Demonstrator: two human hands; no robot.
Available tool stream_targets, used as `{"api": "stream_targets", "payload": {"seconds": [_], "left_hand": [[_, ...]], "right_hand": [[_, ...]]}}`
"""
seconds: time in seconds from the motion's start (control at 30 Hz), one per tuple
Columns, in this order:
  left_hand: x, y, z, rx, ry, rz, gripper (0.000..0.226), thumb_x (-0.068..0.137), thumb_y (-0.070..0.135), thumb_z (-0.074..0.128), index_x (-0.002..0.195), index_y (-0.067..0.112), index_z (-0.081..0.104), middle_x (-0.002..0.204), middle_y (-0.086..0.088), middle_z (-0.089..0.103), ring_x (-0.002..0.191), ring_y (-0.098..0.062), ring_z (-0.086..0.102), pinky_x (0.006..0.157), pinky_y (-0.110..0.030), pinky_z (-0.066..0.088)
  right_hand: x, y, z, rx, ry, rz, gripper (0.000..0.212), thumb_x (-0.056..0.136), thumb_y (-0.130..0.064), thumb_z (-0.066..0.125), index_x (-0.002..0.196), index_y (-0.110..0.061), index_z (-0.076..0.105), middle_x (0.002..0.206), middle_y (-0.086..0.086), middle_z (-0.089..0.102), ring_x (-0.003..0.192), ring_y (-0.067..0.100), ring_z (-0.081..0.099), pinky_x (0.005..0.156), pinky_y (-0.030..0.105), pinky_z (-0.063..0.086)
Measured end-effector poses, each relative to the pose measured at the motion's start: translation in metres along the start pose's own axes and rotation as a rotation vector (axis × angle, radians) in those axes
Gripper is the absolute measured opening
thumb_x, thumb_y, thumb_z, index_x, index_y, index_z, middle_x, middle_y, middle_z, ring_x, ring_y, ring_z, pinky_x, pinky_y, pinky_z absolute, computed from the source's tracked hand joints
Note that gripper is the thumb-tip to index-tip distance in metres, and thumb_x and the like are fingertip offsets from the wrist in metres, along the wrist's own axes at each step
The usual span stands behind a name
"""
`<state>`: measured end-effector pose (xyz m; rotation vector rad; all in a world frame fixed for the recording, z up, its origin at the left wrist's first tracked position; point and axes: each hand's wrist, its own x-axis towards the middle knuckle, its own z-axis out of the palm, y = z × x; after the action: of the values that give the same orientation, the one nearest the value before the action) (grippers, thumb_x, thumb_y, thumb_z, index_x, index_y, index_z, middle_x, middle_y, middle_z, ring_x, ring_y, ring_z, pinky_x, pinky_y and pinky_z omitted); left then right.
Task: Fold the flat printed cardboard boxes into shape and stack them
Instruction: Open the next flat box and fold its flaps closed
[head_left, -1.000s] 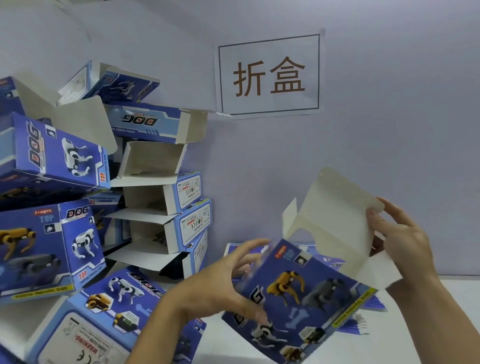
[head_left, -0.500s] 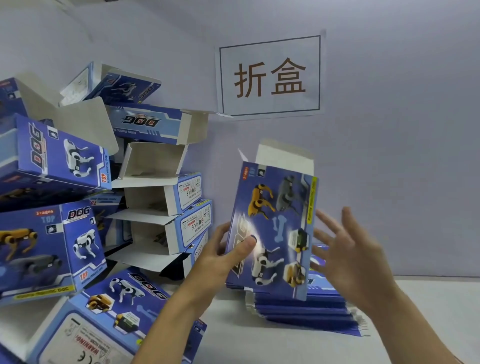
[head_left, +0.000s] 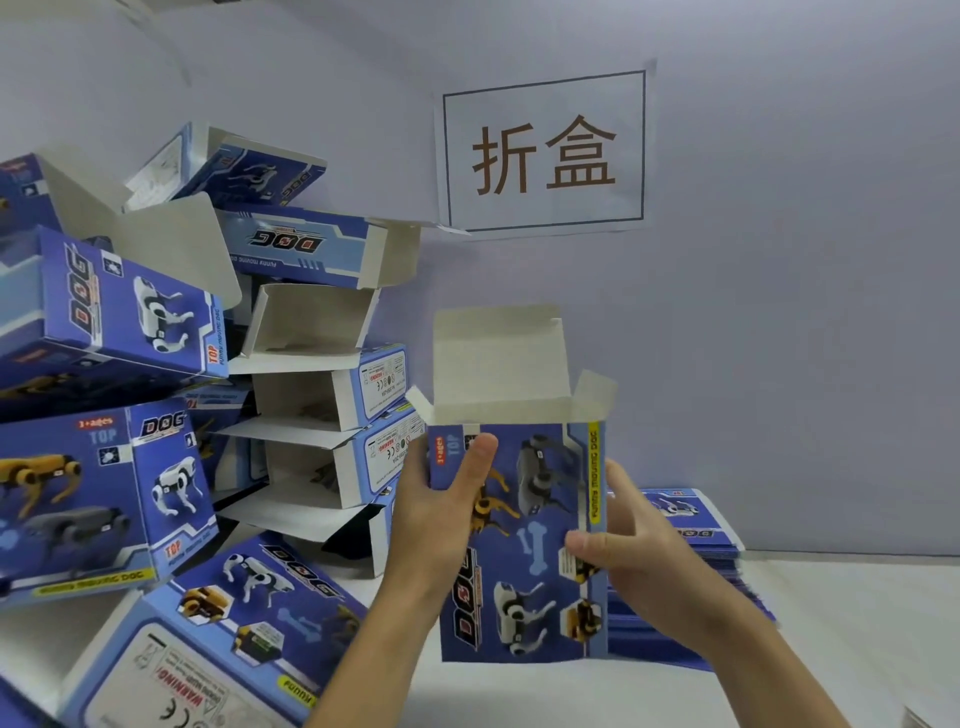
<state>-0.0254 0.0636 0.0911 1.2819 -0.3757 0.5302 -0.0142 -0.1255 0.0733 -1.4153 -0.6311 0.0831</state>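
Head view: we are holding one upright blue printed cardboard box (head_left: 524, 540) above the white worktop (head_left: 857, 613), its white top flaps (head_left: 498, 358) open. Our left hand (head_left: 441, 514) is gripping its left edge, thumb across the front; our right hand (head_left: 639, 551) is gripping the right edge, fingers clamped on the card. We are judging it best to square the corners before tucking flaps. One flat stack (head_left: 685, 571) is lying behind; roughly ten folded boxes (head_left: 130, 312) are piling at left.
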Motion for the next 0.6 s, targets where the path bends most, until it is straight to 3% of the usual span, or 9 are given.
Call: {"api": "stream_targets", "payload": {"seconds": [0.07, 0.13, 0.27, 0.37, 0.47, 0.6], "left_hand": [[-0.003, -0.001, 0.003, 0.053, 0.031, 0.035, 0.07, 0.058, 0.064, 0.068, 0.112, 0.021, 0.057, 0.073, 0.004, 0.074, 0.062, -0.015, 0.073, 0.051, -0.022, 0.054], [-0.005, -0.003, 0.005, 0.091, 0.04, 0.058, 0.066, 0.06, 0.063, 0.068, 0.11, 0.023, 0.055, 0.076, 0.008, 0.074, 0.064, -0.012, 0.073, 0.05, -0.02, 0.054], [-0.007, -0.008, 0.011, 0.132, 0.016, 0.122, 0.056, 0.062, 0.065, 0.067, 0.105, 0.03, 0.057, 0.082, 0.002, 0.075, 0.071, -0.018, 0.075, 0.059, -0.029, 0.059], [-0.011, -0.012, 0.012, 0.099, -0.009, 0.141, 0.049, 0.07, 0.069, 0.066, 0.107, 0.037, 0.059, 0.094, 0.0, 0.075, 0.084, -0.02, 0.075, 0.065, -0.029, 0.06], [-0.012, -0.014, 0.011, 0.005, 0.04, 0.093, 0.042, 0.075, 0.076, 0.055, 0.098, 0.043, 0.064, 0.104, -0.009, 0.072, 0.1, -0.03, 0.07, 0.079, -0.046, 0.059], [-0.009, -0.013, 0.007, -0.01, 0.125, 0.129, 0.061, 0.073, 0.078, 0.047, 0.102, 0.025, 0.059, 0.096, -0.019, 0.071, 0.088, -0.039, 0.071, 0.075, -0.053, 0.058]], "right_hand": [[-0.002, -0.002, 0.001, 0.015, -0.094, 0.013, 0.084, 0.069, -0.02, 0.084, 0.14, -0.036, 0.042, 0.13, 0.01, 0.065, 0.117, 0.034, 0.064, 0.088, 0.039, 0.057], [-0.002, -0.004, 0.004, 0.013, -0.109, 0.011, 0.091, 0.067, -0.034, 0.09, 0.141, -0.025, 0.039, 0.129, 0.01, 0.066, 0.117, 0.033, 0.065, 0.087, 0.037, 0.057], [0.0, -0.009, 0.014, -0.044, 0.113, -0.12, 0.102, 0.056, -0.069, 0.084, 0.139, -0.027, 0.043, 0.125, 0.004, 0.069, 0.114, 0.027, 0.067, 0.087, 0.039, 0.058], [0.002, -0.011, 0.02, -0.166, 0.289, -0.194, 0.116, 0.042, -0.088, 0.073, 0.134, -0.02, 0.05, 0.111, 0.001, 0.073, 0.102, 0.02, 0.072, 0.083, 0.04, 0.06], [0.001, -0.01, 0.024, -0.226, 0.362, -0.245, 0.115, 0.037, -0.095, 0.066, 0.126, -0.022, 0.054, 0.1, -0.008, 0.075, 0.092, 0.011, 0.073, 0.071, 0.025, 0.059], [0.002, -0.006, 0.032, -0.185, 0.321, -0.278, 0.096, 0.037, -0.089, 0.074, 0.111, -0.029, 0.06, 0.091, -0.007, 0.076, 0.084, 0.012, 0.074, 0.068, 0.022, 0.058]]}}
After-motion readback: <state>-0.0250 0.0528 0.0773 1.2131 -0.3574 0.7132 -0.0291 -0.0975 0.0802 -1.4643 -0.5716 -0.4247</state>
